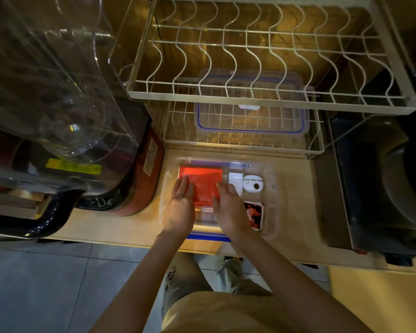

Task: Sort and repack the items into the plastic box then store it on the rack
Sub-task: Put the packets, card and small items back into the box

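A clear plastic box [273, 212] with blue clips sits on the wooden counter in front of me. Inside it lie a red flat packet [202, 181], a white rectangular piece [235, 180], a white round device [253, 186] and a red-and-black card pack [255, 215]. My left hand [181, 207] and my right hand [228, 207] both rest flat on the red packet's near edge, fingers spread. The box's clear lid [250, 116] with a blue seal lies on the lower tier of the white wire rack [250, 97] behind the box.
The rack's upper tier [226, 56] has wavy plate dividers and overhangs the lid. A drink dispenser with a clear tank [58, 92] stands at the left. A dark steel appliance [382, 176] stands at the right. Grey floor tiles lie below.
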A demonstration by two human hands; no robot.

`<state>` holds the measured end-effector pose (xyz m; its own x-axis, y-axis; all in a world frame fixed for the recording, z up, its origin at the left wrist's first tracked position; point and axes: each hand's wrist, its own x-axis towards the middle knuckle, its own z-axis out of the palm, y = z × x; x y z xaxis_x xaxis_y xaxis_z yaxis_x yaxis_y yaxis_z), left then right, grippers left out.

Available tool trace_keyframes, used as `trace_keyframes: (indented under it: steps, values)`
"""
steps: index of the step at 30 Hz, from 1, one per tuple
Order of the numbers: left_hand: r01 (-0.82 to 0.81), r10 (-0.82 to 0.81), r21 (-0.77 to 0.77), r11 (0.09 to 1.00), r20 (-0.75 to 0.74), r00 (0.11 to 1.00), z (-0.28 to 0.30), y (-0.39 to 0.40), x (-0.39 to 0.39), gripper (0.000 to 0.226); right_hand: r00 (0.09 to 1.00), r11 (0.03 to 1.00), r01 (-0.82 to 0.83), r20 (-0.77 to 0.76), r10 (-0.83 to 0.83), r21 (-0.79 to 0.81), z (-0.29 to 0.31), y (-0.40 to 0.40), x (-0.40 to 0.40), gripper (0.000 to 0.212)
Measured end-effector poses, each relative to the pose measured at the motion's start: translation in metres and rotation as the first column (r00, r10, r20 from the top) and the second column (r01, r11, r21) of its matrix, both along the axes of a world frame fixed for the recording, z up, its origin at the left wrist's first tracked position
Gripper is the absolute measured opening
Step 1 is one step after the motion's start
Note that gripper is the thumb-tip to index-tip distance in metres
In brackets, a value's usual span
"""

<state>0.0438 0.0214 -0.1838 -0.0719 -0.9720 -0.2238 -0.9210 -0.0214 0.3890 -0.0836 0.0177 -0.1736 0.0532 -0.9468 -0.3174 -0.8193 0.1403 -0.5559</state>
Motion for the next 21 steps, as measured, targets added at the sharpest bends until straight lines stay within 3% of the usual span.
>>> trace_keyframes:
  steps: [6, 8, 11, 13, 15, 18, 21]
  values:
    - [-0.002, 0.004, 0.058, 0.998, -0.036, 0.999, 0.006, 0.004, -0.008, 0.066, 0.989, 0.988, -0.147, -0.021, 0.148, 0.055, 0.001, 0.000, -0.012, 0.055]
    - [-0.002, 0.004, 0.072, 0.997, -0.028, 1.000, 0.005, 0.004, -0.009, 0.070, 0.987, 0.993, -0.090, 0.139, 0.079, 0.075, 0.011, -0.007, -0.021, 0.049]
    - [-0.002, 0.003, 0.089, 0.996, -0.004, 1.000, 0.005, 0.005, -0.010, 0.076, 0.922, 0.992, 0.121, 0.365, -0.126, 0.036, 0.035, -0.025, -0.043, 0.028]
    - [-0.015, 0.015, 0.088, 0.996, -0.001, 1.000, 0.006, 0.005, -0.012, 0.076, 0.789, 0.942, 0.314, 0.517, -0.330, 0.122, 0.050, -0.043, -0.059, 0.023]
    - [-0.033, 0.034, 0.064, 0.997, -0.007, 0.999, 0.008, 0.005, -0.012, 0.071, 0.534, 0.834, 0.440, 0.649, -0.542, 0.334, 0.063, -0.063, -0.076, 0.022]
    - [-0.051, 0.051, -0.030, 0.998, 0.003, 0.999, 0.012, 0.009, -0.013, 0.068, 0.237, 0.699, 0.364, 0.665, -0.708, 0.615, 0.072, -0.091, -0.099, 0.045]
    - [-0.035, 0.039, -0.086, 0.996, 0.052, 0.998, 0.012, 0.010, -0.014, 0.075, 0.071, 0.608, 0.338, 0.625, -0.777, 0.718, 0.071, -0.111, -0.109, 0.050]
